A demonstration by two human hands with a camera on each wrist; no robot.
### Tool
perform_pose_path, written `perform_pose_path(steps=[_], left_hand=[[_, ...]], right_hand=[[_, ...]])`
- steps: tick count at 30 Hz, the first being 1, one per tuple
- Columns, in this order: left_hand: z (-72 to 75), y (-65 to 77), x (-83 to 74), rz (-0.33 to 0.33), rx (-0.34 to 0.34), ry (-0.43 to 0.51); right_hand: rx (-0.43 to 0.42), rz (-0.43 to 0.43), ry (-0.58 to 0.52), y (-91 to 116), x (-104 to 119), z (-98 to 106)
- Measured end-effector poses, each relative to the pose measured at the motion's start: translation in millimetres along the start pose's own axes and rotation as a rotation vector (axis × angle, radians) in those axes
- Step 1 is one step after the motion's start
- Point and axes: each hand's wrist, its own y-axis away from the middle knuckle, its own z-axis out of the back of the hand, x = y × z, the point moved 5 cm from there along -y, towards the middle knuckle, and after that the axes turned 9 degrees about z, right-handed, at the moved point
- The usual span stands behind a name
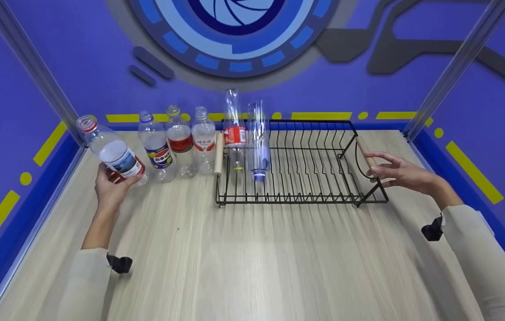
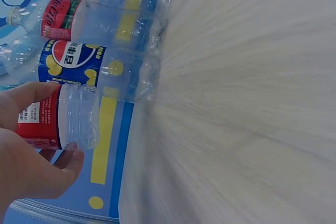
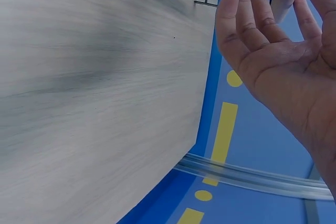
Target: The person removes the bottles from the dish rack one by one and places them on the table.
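Observation:
My left hand (image 1: 112,189) grips a clear plastic bottle (image 1: 118,154) around its lower part, and the bottle leans to the left. Its red label and clear base (image 2: 84,116) show in the left wrist view; no cap is on its neck. On the right, my right hand (image 1: 406,174) holds the wooden handle (image 1: 364,149) of a black wire dish rack (image 1: 315,202) between thumb and fingers. Two clear bottles lie neck toward me in the rack: one red-labelled bottle (image 1: 235,135) and one unlabelled bottle with a blue neck (image 1: 258,142).
Three empty bottles stand upright left of the rack: a blue-labelled bottle (image 1: 161,156), a red-labelled one (image 1: 181,143) and a red-and-white one (image 1: 204,141). Blue printed walls (image 1: 279,96) enclose the wooden table (image 1: 234,263) at the back and sides.

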Motion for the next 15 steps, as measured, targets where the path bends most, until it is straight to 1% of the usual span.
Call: perform_pose_path(steps=[5, 9, 15], left_hand=[[-2.9, -6.6, 5.3, 0.015, -0.004, -0.08], [-6.2, -12.3, 12.8, 0.034, 0.009, -0.116], [-11.0, -22.4, 21.2, 0.003, 0.04, -0.146]], right_hand=[[0.003, -0.001, -0.002, 1.1, 0.1, -2.4], [0.002, -0.006, 0.004, 1.0, -1.4, -2.3], [0.003, -0.005, -0.012, 0.9, -3.6, -1.8]])
